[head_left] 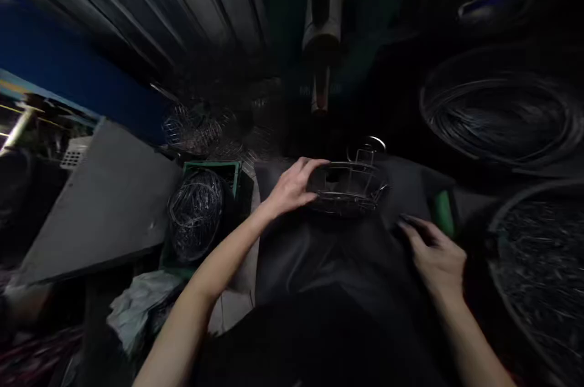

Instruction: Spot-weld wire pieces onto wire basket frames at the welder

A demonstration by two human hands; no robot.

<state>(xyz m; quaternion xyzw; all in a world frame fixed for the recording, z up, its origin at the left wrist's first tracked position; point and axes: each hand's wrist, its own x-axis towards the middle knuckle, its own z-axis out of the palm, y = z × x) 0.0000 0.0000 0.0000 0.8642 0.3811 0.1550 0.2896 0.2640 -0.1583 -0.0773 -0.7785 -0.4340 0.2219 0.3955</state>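
A bent-wire frame [351,195], curved and shiny with upright wires and a loop at the top, rests over the dark cloth or apron [314,253] on my lap. My left hand [294,185] grips the frame's left end, fingers over the upper wire and thumb at the lower one. To the right of the frame, apart from it, my right hand [435,256] is closed in a pinch near the cloth's right side. A small dark thing seems to be at its fingertips, too blurred to name.
A green crate [212,165] with a bundle of wire pieces [196,210] stands left, beside a grey panel [104,204]. A machine's vertical rod [320,86] hangs ahead. At right are a wire-filled round container [502,119] and a large tub of small dark pieces [542,265].
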